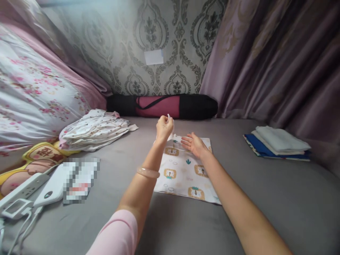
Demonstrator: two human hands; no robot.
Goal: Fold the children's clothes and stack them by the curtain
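Observation:
A white cloth (182, 177) printed with tan lion faces and green leaves lies flat on the grey bed sheet in front of me. My left hand (165, 128), above the cloth's far left part, is closed in a pinch. A bit of white fabric pokes out at its fingertips and hangs below toward the cloth; it looks like the cloth's raised far edge. Over the far right part of the cloth is my right hand (196, 145), palm turned inward, fingers stretched out and holding nothing. Whether it touches the cloth I cannot tell.
Folded cloths (281, 140) are stacked at right. Crumpled spotted fabric (95, 129) lies at left, near a yellow plush (39, 156), power strip (29, 187) and white power bank (54, 184). A long black-and-maroon bag (159, 106) rests along the wall.

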